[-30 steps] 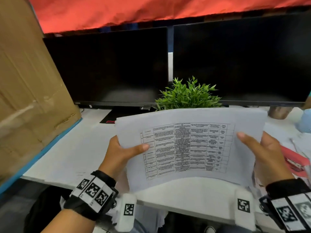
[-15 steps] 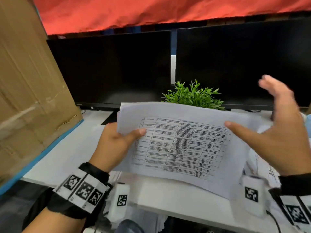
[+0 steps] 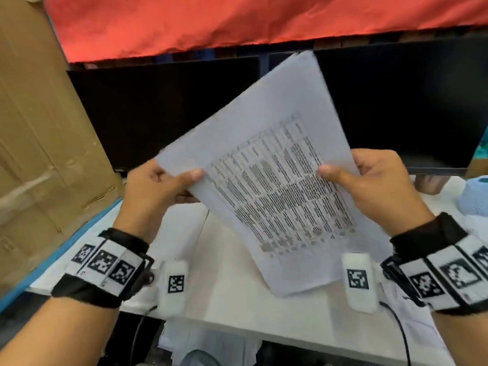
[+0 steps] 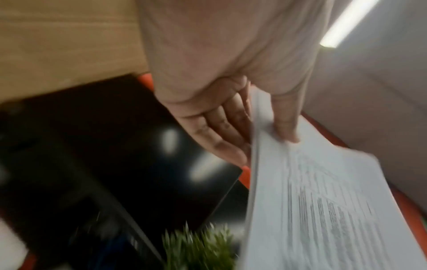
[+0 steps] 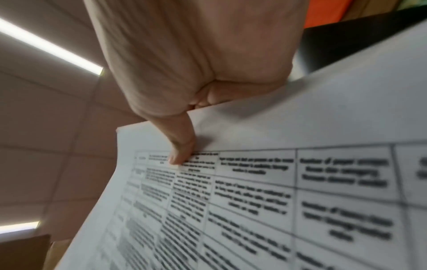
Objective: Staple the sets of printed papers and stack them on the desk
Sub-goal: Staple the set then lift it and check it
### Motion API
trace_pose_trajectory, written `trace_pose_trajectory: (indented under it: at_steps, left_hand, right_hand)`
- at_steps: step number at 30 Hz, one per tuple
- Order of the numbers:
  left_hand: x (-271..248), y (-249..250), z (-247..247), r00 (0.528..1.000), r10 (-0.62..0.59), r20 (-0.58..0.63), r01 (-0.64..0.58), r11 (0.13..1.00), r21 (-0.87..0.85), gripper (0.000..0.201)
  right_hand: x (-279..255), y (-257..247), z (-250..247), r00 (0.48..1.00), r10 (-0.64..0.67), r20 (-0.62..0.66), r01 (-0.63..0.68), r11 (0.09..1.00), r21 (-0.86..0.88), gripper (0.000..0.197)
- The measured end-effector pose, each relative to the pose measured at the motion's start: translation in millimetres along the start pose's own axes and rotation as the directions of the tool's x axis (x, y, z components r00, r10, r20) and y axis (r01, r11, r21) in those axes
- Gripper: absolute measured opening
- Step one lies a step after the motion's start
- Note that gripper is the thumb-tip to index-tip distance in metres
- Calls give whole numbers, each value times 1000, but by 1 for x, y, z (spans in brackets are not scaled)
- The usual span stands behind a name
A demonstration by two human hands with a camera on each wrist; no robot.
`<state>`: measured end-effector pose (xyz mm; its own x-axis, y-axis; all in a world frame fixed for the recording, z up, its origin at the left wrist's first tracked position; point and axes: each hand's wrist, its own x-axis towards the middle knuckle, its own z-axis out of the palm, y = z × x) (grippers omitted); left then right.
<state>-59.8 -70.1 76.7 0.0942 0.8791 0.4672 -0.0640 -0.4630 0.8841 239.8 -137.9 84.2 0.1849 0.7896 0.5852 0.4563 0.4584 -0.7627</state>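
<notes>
Progress-wise I'd say early days: the paper set (image 3: 266,180) is up in the air mid-frame, tilted on a diagonal, not on the bench (image 3: 224,291) yet, and no stapler shows anywhere, so I can't tell whether it's been stapled. My guess is it's being squared up, with stapling and stacking left to do. Other white sheets lie at the lower right of the head view, too blurry to call a finished stack.

Room stuff, big to small: cardboard panel (image 3: 39,154) fills the left side, red cloth (image 3: 237,19) hangs across the top, two dark monitors (image 3: 163,112) sit under it, and the white bench runs across the bottom. A pale blue thing (image 3: 475,196) sits at the right edge, and a little green plant (image 4: 198,250) shows low in the left wrist view.

Left hand (image 3: 155,188) pinches the set's left edge, thumb on top and fingers (image 4: 221,127) behind. Right hand (image 3: 375,186) grips the right edge the same way, thumb (image 5: 180,146) pressed on the printed table.
</notes>
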Motion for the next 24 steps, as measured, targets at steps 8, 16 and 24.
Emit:
trace_pose_trajectory:
  at_steps: [8,16,24]
  left_hand:
    - [-17,-8,58,996,50,-80,-57,994,-88,30]
    - [-51,-35,73,996,58,-69,-62,997,-48,38]
    - [-72,-57,80,996,-66,-64,66,998,-1,29]
  right_hand:
    - [-13,-6,17,992,21,-121,13,962,271,13]
    - [-30,13,19,990,76,-117,-42,962,271,19]
    - [-48,37,27,956,286,-67,-258,927,273,11]
